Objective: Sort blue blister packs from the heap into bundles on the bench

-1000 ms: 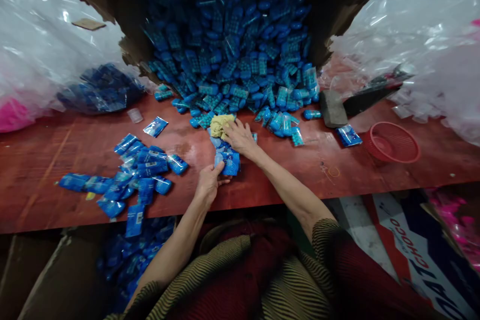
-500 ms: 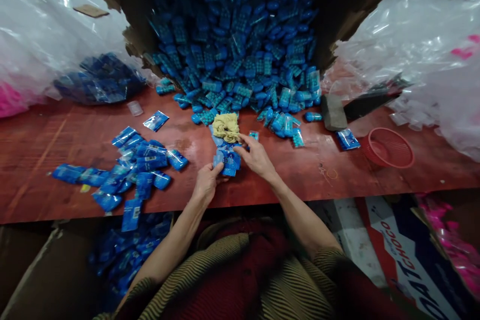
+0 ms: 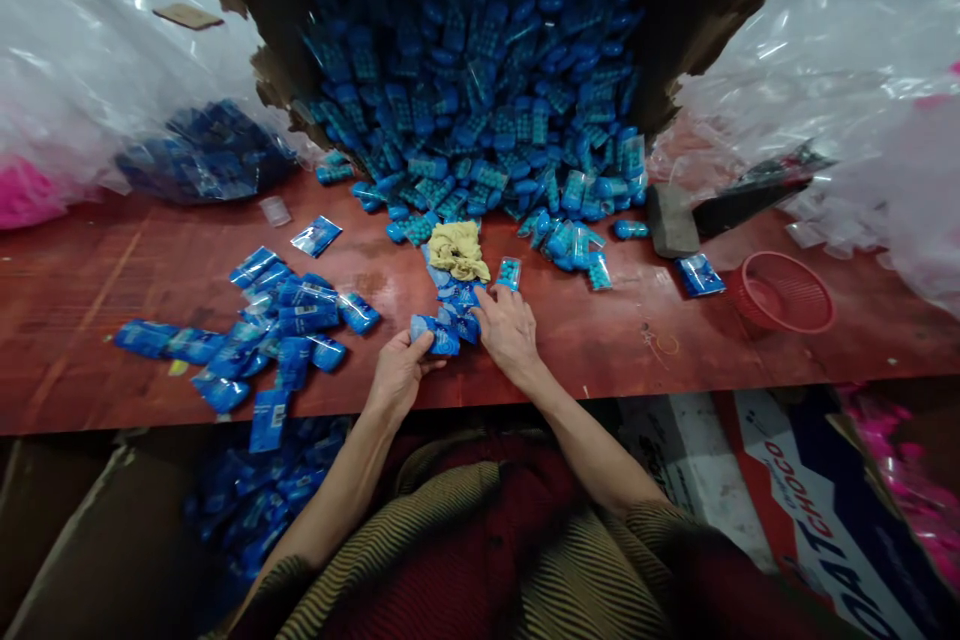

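Observation:
My left hand [image 3: 395,378] pinches a small blue packet [image 3: 433,334] at the near edge of the red table [image 3: 112,270]. My right hand [image 3: 510,330] rests on a short stack of blue packets [image 3: 457,305] right beside it, fingers curled onto them. Just beyond the stack lies a crumpled yellow cloth [image 3: 459,249]. A single blue piece [image 3: 509,272] sits to the right of the cloth. Behind, a torn cardboard box [image 3: 697,30] spills a big heap of blue pieces [image 3: 487,110] onto the table.
Several filled blue packets [image 3: 277,325] lie scattered at left, more in a box [image 3: 255,500] below the table edge. A red basket [image 3: 784,290], a dark block [image 3: 667,218] and a lone packet [image 3: 699,274] sit at right. Clear plastic bags [image 3: 840,90] flank both sides.
My right hand drew back from the yellow cloth toward me and now rests on the packet stack. My left hand shifted its packet slightly left.

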A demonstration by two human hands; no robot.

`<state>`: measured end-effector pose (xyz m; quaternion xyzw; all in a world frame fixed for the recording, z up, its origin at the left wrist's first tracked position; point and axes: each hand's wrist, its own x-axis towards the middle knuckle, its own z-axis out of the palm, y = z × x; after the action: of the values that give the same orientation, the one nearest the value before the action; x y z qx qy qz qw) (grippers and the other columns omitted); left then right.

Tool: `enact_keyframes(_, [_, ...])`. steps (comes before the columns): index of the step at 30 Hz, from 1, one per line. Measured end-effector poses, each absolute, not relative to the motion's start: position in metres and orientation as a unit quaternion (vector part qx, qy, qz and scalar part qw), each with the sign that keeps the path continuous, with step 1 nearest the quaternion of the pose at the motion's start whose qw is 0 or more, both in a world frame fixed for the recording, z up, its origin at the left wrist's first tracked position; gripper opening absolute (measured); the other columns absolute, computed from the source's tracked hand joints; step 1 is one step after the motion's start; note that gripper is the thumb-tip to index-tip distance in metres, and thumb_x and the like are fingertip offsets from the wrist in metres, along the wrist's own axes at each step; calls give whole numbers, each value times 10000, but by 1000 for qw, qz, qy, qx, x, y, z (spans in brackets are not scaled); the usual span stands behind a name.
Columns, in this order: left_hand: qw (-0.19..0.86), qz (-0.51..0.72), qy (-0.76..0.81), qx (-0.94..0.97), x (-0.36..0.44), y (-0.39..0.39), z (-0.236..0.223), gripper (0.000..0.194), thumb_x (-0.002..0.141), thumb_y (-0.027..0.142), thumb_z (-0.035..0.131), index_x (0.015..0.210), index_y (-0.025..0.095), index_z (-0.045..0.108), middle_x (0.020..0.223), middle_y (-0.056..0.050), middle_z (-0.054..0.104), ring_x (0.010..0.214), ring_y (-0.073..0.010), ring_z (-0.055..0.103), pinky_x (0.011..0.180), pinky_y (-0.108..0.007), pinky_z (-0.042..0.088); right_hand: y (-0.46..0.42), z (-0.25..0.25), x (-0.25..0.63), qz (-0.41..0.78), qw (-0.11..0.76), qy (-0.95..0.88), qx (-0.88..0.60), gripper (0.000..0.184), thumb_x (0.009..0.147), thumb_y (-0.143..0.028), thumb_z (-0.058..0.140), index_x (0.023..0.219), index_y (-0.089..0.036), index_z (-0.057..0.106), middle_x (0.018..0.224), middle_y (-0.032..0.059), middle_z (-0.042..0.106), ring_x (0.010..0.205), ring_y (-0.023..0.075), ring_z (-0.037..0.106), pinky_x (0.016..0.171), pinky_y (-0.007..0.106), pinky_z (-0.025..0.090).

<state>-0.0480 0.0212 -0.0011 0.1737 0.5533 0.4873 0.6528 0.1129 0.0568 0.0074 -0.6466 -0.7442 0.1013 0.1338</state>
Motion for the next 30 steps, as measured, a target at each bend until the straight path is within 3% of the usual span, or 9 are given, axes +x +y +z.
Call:
enact_keyframes(3, [634, 511, 552, 182, -40, 25, -2, 420, 486, 364, 813, 750, 130, 586, 620, -7, 669, 524, -135, 627, 473, -224, 511, 50, 9, 116, 75, 193, -718, -664, 388, 948, -349, 368, 1265, -209, 542, 1170, 111, 576, 991, 245, 508, 830, 349, 385])
enact_keyframes(6, [625, 496, 574, 186, -37, 28, -6, 395, 489, 348, 803, 734, 126, 585, 583, -4, 656, 469, -132, 605, 426, -218, 484, 46, 7, 114, 124, 209, -740, -626, 375, 955, -354, 357, 1207, -200, 588, 1098, 95, 602, 972, 216, 506, 842, 318, 384])
enact_keyframes(12, [587, 493, 616, 183, -58, 24, -3, 304, 536, 292, 773, 702, 117, 588, 536, 3, 623, 413, -104, 557, 390, -188, 431, 45, -3, 102, 141, 74, -811, -563, 311, 949, -306, 363, 1084, -286, 643, 1109, 74, 597, 944, 244, 482, 791, 378, 374])
enact_keyframes(15, [580, 524, 601, 169, -68, 19, 5, 320, 522, 293, 784, 709, 125, 587, 565, 13, 631, 422, -91, 551, 399, -182, 425, 49, -3, 101, 151, 68, -809, -563, 297, 938, -295, 383, 1045, -262, 657, 1077, 97, 594, 960, 259, 487, 804, 401, 374])
enact_keyframes(17, [592, 545, 571, 164, -68, 18, 9, 346, 509, 305, 795, 720, 137, 578, 587, 21, 634, 450, -96, 563, 417, -190, 438, 51, -1, 103, 195, 126, -783, -577, 289, 920, -300, 427, 1117, -237, 628, 1065, 103, 593, 948, 245, 511, 816, 384, 389])
enact_keyframes(21, [607, 545, 548, 187, -55, 20, 13, 350, 502, 315, 794, 724, 138, 590, 582, 25, 626, 449, -90, 544, 423, -197, 437, 49, 5, 104, 358, 326, -667, -566, 426, 861, -351, 511, 1256, -193, 529, 1071, 86, 588, 797, 163, 547, 778, 301, 431])
enact_keyframes(25, [600, 524, 562, 222, -39, 22, 7, 305, 494, 299, 783, 669, 115, 616, 559, 20, 604, 451, -71, 505, 426, -187, 419, 46, 2, 100, 549, 345, -594, -476, 302, 772, -402, 566, 938, -171, 668, 798, 11, 608, 683, 131, 521, 682, 262, 419])
enact_keyframes(27, [592, 521, 569, 234, -35, 22, 3, 290, 496, 301, 778, 651, 112, 621, 563, 16, 603, 465, -72, 503, 439, -193, 426, 46, -2, 98, 586, 356, -549, -478, 238, 738, -394, 572, 747, -170, 652, 674, -18, 570, 641, 122, 497, 650, 252, 397])
enact_keyframes(30, [591, 517, 569, 245, -31, 23, -3, 289, 506, 317, 774, 643, 113, 622, 558, 14, 599, 467, -77, 502, 445, -202, 429, 45, -8, 96, 597, 386, -492, -502, 191, 685, -366, 602, 689, -175, 611, 642, -36, 557, 614, 109, 471, 634, 244, 382])
